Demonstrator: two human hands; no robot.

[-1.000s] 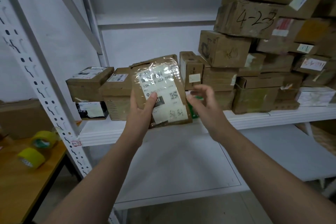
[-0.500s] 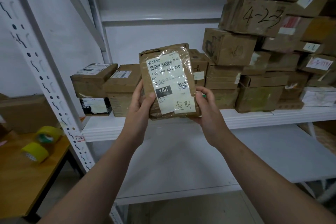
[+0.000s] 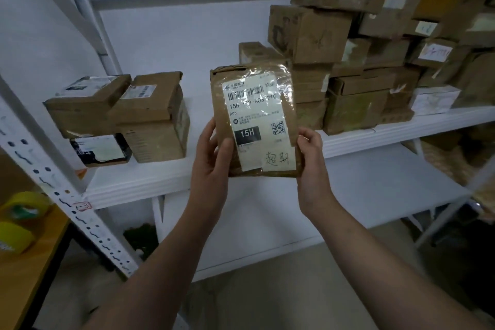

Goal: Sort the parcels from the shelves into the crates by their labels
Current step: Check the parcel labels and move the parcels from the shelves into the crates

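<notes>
I hold a flat brown parcel (image 3: 254, 120) upright in front of the white shelf (image 3: 139, 185), its white label facing me with "15H" in a black box and a barcode under shiny tape. My left hand (image 3: 211, 158) grips its lower left edge, thumb on the front. Its lower right edge sits in my right hand (image 3: 312, 161). Several brown cardboard parcels (image 3: 356, 56) are stacked on the shelf at the right. A smaller group of boxes (image 3: 120, 115) sits at the left. No crate is in view.
A perforated white shelf upright (image 3: 61, 195) slants across the left. A lower white shelf (image 3: 348, 195) lies below my hands. Two rolls of yellow tape (image 3: 18, 222) rest on a wooden table (image 3: 24, 276) at the far left. Bare floor shows beneath.
My right hand closed on the parcel, which was held by the left alone a second ago. The parcel turned upright with its label facing me, and the view shifted left and closer.
</notes>
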